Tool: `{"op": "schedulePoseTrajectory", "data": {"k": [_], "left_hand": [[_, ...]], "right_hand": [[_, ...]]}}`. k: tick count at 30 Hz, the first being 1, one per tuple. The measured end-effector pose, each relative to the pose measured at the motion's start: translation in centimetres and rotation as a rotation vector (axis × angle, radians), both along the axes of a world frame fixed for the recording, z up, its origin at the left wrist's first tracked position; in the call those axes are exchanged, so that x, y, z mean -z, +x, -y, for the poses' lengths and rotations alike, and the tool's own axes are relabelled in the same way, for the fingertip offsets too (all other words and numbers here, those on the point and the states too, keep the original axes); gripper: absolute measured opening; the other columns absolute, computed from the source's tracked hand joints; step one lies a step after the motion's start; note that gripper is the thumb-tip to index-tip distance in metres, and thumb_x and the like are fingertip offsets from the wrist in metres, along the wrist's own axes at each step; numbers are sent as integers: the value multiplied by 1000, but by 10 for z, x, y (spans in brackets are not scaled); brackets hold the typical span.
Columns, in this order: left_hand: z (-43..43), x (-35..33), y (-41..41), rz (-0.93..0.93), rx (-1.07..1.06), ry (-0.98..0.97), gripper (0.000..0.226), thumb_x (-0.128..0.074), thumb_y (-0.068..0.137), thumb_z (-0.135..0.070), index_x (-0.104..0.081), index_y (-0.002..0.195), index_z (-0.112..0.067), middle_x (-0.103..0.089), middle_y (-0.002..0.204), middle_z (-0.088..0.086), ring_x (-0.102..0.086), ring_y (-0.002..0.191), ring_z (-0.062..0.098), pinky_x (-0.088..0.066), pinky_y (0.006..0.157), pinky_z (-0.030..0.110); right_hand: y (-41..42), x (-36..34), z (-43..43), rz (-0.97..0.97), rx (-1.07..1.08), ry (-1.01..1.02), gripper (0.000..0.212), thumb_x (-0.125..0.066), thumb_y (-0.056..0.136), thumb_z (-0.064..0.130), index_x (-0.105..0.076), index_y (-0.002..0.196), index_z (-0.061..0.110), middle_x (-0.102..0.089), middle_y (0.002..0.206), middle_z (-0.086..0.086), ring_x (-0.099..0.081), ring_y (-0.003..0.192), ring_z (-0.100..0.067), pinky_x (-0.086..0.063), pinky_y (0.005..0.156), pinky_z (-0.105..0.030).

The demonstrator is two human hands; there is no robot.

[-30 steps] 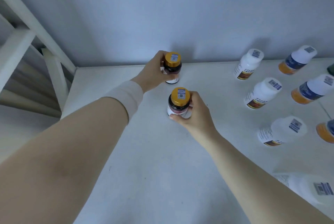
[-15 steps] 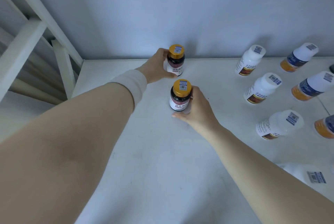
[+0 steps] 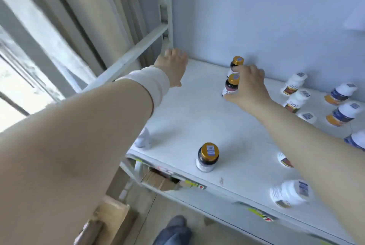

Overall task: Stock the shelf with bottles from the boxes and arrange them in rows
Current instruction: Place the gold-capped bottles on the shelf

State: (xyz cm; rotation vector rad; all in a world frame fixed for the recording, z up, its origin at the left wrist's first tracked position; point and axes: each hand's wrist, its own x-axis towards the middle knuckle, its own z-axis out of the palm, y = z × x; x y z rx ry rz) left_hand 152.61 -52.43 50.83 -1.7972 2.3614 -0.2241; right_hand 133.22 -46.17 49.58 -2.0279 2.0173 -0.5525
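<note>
Since a moment ago our left hand (image 3: 173,65) has let go of the rear gold-capped bottle (image 3: 236,66) and swung left, fingers spread and empty above the shelf (image 3: 187,110) near its back corner. Our right hand (image 3: 248,86) reaches forward, fingers curled around the nearer gold-capped bottle (image 3: 231,85), which stands upright just in front of the rear one. We see a third such bottle (image 3: 208,156) by the front edge.

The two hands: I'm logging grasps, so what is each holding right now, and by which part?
The left hand is open and holds nothing. The right hand wraps the side of the nearer dark bottle, thumb at its base, fingers by its gold cap.
</note>
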Motion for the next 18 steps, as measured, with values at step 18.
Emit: {"op": "schedulePoseTrajectory", "data": {"k": [18], "left_hand": [[-354, 98, 364, -310, -726, 176, 71, -65, 84, -35, -27, 138, -9, -34, 137, 16, -35, 126, 32, -41, 99, 42]], "right_hand": [[397, 82, -203, -269, -659, 165, 64, -69, 79, 29, -36, 131, 14, -33, 135, -12, -27, 128, -31, -34, 102, -36]]}}
